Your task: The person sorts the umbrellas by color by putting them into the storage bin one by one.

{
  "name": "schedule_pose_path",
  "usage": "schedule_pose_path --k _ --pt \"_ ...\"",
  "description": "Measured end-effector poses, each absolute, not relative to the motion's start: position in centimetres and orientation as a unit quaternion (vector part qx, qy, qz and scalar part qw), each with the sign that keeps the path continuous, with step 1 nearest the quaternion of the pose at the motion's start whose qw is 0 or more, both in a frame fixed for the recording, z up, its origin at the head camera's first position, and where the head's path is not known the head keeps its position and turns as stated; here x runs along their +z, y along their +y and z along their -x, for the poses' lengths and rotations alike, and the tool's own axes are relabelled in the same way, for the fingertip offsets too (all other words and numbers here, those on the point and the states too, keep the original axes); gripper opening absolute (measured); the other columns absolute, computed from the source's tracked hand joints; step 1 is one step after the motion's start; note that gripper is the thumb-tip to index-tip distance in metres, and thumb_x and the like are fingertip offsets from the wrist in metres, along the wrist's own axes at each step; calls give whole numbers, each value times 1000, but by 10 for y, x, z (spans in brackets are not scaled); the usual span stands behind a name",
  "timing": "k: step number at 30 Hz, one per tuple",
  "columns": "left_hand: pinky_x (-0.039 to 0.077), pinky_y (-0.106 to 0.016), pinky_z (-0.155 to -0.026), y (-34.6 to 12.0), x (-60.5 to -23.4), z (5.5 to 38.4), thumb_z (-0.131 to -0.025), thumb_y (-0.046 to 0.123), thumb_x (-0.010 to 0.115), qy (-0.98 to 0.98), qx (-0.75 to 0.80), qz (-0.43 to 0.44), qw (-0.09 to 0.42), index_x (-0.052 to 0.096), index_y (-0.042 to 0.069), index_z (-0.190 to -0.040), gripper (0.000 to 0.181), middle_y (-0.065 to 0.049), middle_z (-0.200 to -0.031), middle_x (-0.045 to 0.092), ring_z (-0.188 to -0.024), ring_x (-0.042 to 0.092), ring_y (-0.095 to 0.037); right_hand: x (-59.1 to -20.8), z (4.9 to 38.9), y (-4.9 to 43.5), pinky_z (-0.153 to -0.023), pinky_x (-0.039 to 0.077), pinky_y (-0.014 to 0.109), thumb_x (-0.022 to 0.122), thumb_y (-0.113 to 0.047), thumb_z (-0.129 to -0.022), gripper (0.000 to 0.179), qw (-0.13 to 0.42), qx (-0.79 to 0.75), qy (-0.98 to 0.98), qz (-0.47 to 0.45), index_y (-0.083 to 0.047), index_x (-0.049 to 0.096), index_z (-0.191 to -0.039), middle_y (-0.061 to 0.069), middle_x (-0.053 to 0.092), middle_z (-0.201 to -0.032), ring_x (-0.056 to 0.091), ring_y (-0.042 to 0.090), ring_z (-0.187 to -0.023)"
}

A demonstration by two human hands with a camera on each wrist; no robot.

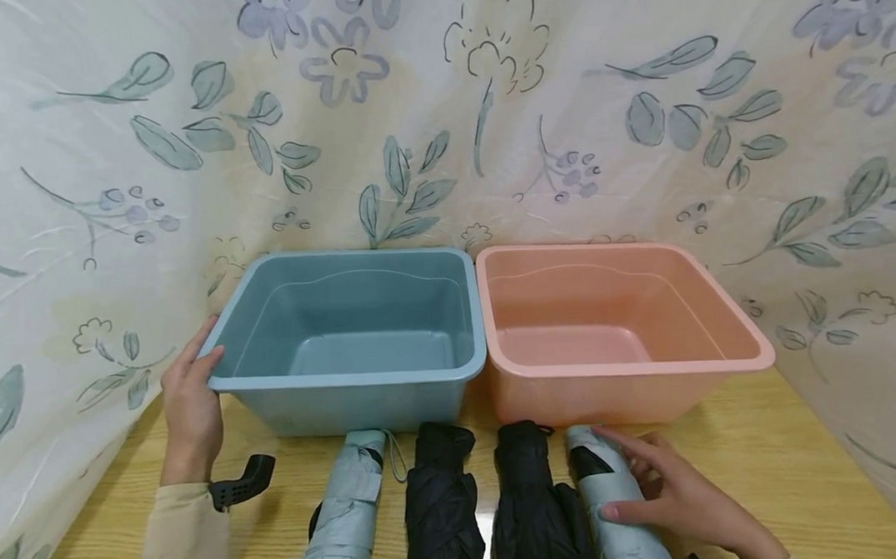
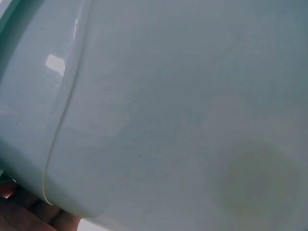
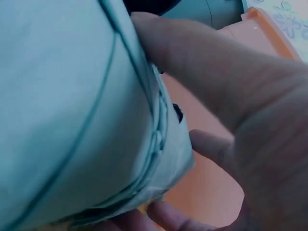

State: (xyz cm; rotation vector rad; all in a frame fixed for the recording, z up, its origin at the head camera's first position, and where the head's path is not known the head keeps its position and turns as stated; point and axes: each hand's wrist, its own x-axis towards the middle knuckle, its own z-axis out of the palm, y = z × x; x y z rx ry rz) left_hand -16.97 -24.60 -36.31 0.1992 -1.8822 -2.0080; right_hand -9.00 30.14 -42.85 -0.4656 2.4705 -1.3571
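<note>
At the left end of the blue basin (image 1: 347, 380), my left hand (image 1: 193, 416) grips the rim, thumb on top and fingers against the outer wall. The basin's wall (image 2: 168, 96) fills most of the left wrist view. My right hand (image 1: 675, 490) holds the rightmost folded umbrella (image 1: 611, 489), which is light blue with a black patch. Thumb and fingers lie on opposite sides of this umbrella (image 3: 72, 106) in the right wrist view. Beside it lie a black folded umbrella (image 1: 536, 509), another black one (image 1: 441, 505) and a second light blue one (image 1: 349, 509).
A pink basin (image 1: 625, 369) stands against the right side of the blue one; no contents show in either. Both sit on a wood-grain table (image 1: 732, 425). A floral sheet (image 1: 440, 105) hangs behind and along the sides.
</note>
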Motion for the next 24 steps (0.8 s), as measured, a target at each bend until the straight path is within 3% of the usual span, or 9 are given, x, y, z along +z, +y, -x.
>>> schedule_pose_path --k 6,12,14,16,19,20,24 --pt "24 -27 -118 -244 -364 169 -109 15 35 -664 -718 -77 194 40 12 -156 48 -7 -163 33 -149 28 -19 -422 90 297 -57 39 26 82 -27 -87 84 166 -422 882 132 -14 38 -158 9 44 -90 45 16 -73" --pt "28 -24 -116 -244 -365 167 -109 14 35 -658 -724 -71 197 40 11 -156 48 -8 -162 34 -149 30 -19 -417 89 295 -53 38 26 76 -31 -92 85 209 -416 871 154 -17 28 -161 4 45 -79 46 9 -63" --pt "28 -24 -116 -244 -364 166 -109 14 35 -655 -727 -70 196 40 11 -156 48 -8 -162 34 -149 30 -18 -416 88 292 -56 40 25 76 -30 -93 86 216 -424 866 153 -18 26 -162 10 50 -90 48 10 -68" --pt "29 -24 -116 -245 -363 166 -109 14 35 -653 -728 -71 196 40 11 -156 48 -7 -162 34 -149 30 -18 -416 88 288 -62 44 24 77 -30 -92 87 219 -431 863 145 -20 26 -162 21 54 -111 53 13 -81" --pt "28 -24 -116 -245 -363 165 -109 15 35 -654 -727 -74 196 40 11 -156 48 -7 -163 33 -149 30 -18 -418 86 283 -78 48 32 79 -30 -90 87 221 -441 861 125 -24 29 -161 30 39 -147 53 29 -109" --pt "28 -24 -116 -245 -362 165 -109 15 35 -653 -727 -74 196 40 11 -156 48 -7 -163 33 -149 30 -18 -418 86 282 -82 48 36 80 -30 -89 87 221 -442 861 118 -26 30 -161 30 33 -153 50 34 -115" --pt "27 -24 -117 -245 -363 164 -109 14 35 -657 -724 -73 198 39 10 -156 48 -7 -163 33 -149 29 -18 -420 83 279 -86 45 48 82 -29 -86 86 222 -448 861 101 -28 35 -158 29 31 -155 46 39 -121"
